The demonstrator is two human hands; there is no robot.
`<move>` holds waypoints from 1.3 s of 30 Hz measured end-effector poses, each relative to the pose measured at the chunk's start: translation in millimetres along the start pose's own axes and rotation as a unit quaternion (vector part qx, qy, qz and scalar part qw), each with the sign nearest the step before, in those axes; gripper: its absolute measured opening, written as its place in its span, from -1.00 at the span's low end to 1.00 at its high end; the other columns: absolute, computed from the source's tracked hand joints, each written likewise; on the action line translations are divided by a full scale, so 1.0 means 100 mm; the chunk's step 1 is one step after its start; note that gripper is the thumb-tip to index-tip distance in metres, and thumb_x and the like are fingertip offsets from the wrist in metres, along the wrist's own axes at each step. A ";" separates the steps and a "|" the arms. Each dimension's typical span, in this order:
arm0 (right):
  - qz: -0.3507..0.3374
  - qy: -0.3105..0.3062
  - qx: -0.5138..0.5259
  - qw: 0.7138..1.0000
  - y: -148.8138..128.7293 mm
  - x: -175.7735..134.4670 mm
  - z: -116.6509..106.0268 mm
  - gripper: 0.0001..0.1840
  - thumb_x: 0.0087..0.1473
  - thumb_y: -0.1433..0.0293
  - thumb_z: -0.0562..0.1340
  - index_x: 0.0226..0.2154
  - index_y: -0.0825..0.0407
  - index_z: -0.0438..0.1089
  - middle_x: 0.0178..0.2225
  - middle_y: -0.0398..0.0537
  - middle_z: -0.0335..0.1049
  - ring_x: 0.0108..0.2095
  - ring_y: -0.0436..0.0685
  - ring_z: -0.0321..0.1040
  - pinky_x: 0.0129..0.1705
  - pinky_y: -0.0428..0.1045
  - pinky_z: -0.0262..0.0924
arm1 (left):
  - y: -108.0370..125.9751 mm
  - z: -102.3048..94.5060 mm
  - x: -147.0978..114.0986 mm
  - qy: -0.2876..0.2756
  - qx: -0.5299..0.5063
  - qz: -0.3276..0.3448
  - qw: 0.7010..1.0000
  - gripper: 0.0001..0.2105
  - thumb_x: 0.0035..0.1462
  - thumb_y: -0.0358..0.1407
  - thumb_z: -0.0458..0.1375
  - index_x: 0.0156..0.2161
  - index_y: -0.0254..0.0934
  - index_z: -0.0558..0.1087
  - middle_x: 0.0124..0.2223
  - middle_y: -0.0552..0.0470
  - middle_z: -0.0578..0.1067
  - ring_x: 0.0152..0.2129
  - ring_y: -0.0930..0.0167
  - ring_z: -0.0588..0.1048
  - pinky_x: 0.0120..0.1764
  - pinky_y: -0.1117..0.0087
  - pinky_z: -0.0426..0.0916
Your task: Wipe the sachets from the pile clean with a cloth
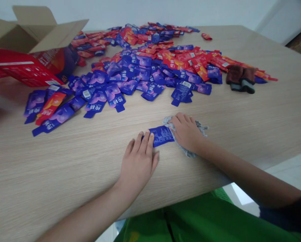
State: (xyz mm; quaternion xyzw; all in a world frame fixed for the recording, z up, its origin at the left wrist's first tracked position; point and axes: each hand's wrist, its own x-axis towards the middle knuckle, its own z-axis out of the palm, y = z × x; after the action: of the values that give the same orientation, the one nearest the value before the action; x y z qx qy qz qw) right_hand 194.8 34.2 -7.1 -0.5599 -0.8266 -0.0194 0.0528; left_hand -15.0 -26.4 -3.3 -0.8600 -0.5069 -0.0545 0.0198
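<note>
A blue sachet with printed text lies flat on the table in front of me. My left hand rests on its left end, fingers stretched out and pressing it down. Over its right end, my right hand grips a grey cloth that is bunched under the palm and covers that end. Beyond my hands spreads a pile of blue sachets and red sachets, loosely overlapping.
An open cardboard box, red and printed, stands at the left with its flaps up. Dark brown and grey gloves lie at the right end of the pile. A single red sachet sits apart at the back. The wooden table's front edge runs near my body.
</note>
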 end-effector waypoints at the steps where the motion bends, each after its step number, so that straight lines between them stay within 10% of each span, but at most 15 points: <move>1: 0.003 -0.001 -0.001 1.000 -0.01 0.00 0.00 -0.76 0.19 0.40 0.05 -0.13 0.11 0.33 -0.13 0.18 0.30 -0.14 0.31 0.16 -0.17 0.12 -0.03 | 0.01 0.01 -0.01 0.004 0.003 -0.004 1.000 -0.49 0.30 -0.22 -0.04 0.25 -0.52 0.21 0.29 -0.25 0.21 0.22 0.11 0.23 0.13 0.04 0.24; 10: -0.006 0.094 0.052 0.994 -0.30 0.24 -0.30 -0.78 0.19 0.39 0.08 -0.11 0.07 0.30 -0.08 0.13 0.28 -0.11 0.27 0.16 -0.13 0.10 -0.04 | 0.04 0.05 -0.04 -0.008 0.028 -0.013 0.999 -0.45 0.28 -0.23 -0.09 0.24 -0.65 0.18 0.30 -0.36 0.12 0.25 0.10 0.17 0.18 0.03 0.18; 15: -0.074 0.055 0.026 0.995 -0.62 0.24 -0.10 -0.82 0.22 0.43 0.03 -0.23 0.04 0.33 -0.21 0.07 0.33 -0.19 0.25 0.16 -0.21 0.11 -0.08 | 0.03 0.03 -0.04 -0.034 0.013 -0.017 0.999 -0.46 0.28 -0.22 -0.10 0.23 -0.60 0.22 0.28 -0.34 0.18 0.25 0.12 0.16 0.20 0.03 0.15; 26: 0.050 0.030 -0.023 0.998 0.01 0.05 -0.04 -0.78 0.22 0.37 0.06 -0.15 0.10 0.32 -0.14 0.15 0.32 -0.16 0.30 0.18 -0.17 0.11 -0.04 | -0.01 -0.01 -0.04 -0.051 -0.007 -0.018 0.999 -0.43 0.31 -0.18 -0.10 0.29 -0.55 0.12 0.34 -0.25 0.08 0.28 0.17 0.11 0.21 0.08 0.15; 34: -0.064 0.053 0.030 0.996 -0.61 0.20 -0.11 -0.83 0.21 0.40 0.06 -0.19 0.04 0.32 -0.16 0.06 0.32 -0.16 0.26 0.17 -0.18 0.12 -0.05 | -0.01 0.01 -0.04 -0.046 -0.008 -0.020 0.999 -0.44 0.30 -0.17 -0.09 0.27 -0.56 0.16 0.32 -0.28 0.14 0.28 0.15 0.11 0.23 0.07 0.11; 39: -0.013 0.033 -0.032 0.999 -0.41 0.06 0.02 -0.80 0.21 0.36 0.07 -0.15 0.06 0.31 -0.14 0.11 0.31 -0.14 0.30 0.16 -0.17 0.13 -0.05 | -0.01 0.00 -0.03 -0.050 -0.005 -0.017 0.999 -0.43 0.29 -0.18 -0.07 0.28 -0.57 0.13 0.34 -0.27 0.08 0.28 0.15 0.11 0.21 0.08 0.15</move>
State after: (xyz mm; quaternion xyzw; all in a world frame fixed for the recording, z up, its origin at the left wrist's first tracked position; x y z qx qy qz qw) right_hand 154.8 24.3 -7.5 -0.5496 -0.8306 -0.0654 0.0619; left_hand -17.3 -28.4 -3.7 -0.8531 -0.5215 -0.0142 -0.0104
